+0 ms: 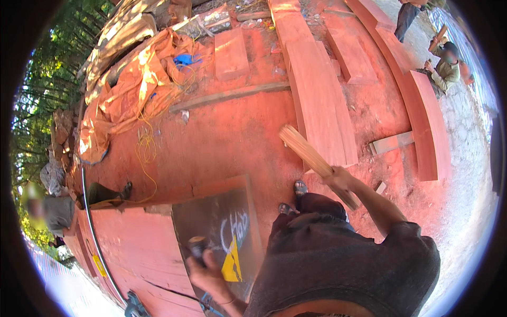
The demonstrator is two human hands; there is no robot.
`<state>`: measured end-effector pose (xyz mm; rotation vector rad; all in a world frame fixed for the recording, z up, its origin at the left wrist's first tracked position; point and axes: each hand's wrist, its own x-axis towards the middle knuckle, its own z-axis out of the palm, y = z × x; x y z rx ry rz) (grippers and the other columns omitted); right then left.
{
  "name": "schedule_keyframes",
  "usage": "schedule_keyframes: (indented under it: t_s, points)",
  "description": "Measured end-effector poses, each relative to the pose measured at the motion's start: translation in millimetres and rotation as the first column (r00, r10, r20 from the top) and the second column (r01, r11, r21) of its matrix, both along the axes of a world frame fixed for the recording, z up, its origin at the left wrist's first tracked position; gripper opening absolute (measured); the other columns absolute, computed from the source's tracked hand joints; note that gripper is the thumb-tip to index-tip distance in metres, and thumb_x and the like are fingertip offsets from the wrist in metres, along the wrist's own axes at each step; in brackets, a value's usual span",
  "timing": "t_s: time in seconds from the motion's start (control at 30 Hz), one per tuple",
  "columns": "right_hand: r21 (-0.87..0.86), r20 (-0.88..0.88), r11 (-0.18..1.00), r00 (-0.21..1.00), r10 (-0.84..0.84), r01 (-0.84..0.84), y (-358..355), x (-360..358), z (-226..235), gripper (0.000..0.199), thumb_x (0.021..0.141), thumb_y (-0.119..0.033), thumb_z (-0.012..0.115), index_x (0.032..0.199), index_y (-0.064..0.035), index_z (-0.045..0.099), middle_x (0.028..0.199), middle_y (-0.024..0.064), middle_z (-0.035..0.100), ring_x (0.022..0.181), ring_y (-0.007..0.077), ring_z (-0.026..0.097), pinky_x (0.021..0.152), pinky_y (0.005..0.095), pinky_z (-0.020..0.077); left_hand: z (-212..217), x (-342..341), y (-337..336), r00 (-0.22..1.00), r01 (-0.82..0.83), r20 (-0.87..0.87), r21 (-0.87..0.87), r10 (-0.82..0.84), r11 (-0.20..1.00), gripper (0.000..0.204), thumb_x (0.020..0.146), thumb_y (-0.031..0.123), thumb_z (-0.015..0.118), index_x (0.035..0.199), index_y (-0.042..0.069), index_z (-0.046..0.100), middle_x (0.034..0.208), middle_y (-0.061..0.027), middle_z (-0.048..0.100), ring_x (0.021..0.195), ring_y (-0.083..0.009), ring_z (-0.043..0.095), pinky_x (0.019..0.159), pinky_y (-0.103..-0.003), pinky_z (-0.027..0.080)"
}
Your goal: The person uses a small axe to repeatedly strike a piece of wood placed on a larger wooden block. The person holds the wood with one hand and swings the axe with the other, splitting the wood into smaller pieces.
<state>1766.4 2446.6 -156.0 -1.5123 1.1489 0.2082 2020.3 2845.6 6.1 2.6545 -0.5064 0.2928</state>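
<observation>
My right hand (340, 178) is closed around a long piece of wood (306, 150) that looks like several narrow strips lying together. The wood slants up and to the left, with its lower end past my wrist. My left hand (207, 273) is blurred, its fingers curled around a dark, short cylindrical object (198, 247) whose kind I cannot make out. Below that hand is a dark panel (198, 219) with white hand-drawn marks and a yellow triangle, beside a wide reddish wooden surface (132, 232).
Long planks (319, 100) lie ahead on the reddish ground, with more boards (425, 127) to the right. An orange tarp (142, 79) and yellow cord (145, 148) are at left. A long metal bar (91, 222) crosses the surface. One person (58, 214) is left; others (446, 71) are far right.
</observation>
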Motion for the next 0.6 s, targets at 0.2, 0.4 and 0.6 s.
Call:
schedule_keyframes:
  t_s: [0.2, 0.4, 0.6]
  points:
    - [0.017, -0.308, 0.995, 0.948, -0.084, 0.094, -2, -81, -69, 0.063, 0.071, -0.04, 0.088, 0.112, 0.0037, 0.069, 0.099, 0.0174, 0.073, 0.089, 0.0245, 0.071, 0.077, 0.0382, 0.0561, -15, -18, -163, 0.876, 0.011, -0.451, -0.332, -0.169, 0.943, 0.04, 0.095, 0.028, 0.062, 0.105, -0.01, 0.064, 0.078, -0.0249, 0.067, 0.069, -0.029, 0.062, 0.068, -0.043, 0.051]
    - [0.005, -0.408, 0.898, 0.821, -0.4, 0.44, 19, -91, -133, 0.062, 0.07, -0.039, 0.088, 0.111, 0.004, 0.07, 0.096, 0.0183, 0.073, 0.087, 0.0255, 0.071, 0.077, 0.0398, 0.0567, -45, 30, -261, 0.787, 0.135, -0.497, -0.439, -0.365, 0.888, 0.039, 0.097, 0.03, 0.061, 0.098, -0.009, 0.064, 0.07, -0.0149, 0.064, 0.063, -0.0195, 0.059, 0.062, -0.037, 0.049]
    - [0.021, -0.509, 0.817, 0.71, -0.487, 0.576, -7, -50, -179, 0.061, 0.07, -0.038, 0.088, 0.111, 0.0039, 0.07, 0.097, 0.0181, 0.073, 0.088, 0.026, 0.071, 0.077, 0.0401, 0.0568, -80, 119, -349, 0.616, 0.027, -0.662, -0.524, -0.427, 0.851, 0.036, 0.094, 0.03, 0.067, 0.085, -0.004, 0.06, 0.067, -0.0095, 0.061, 0.061, -0.0138, 0.057, 0.057, -0.034, 0.047]
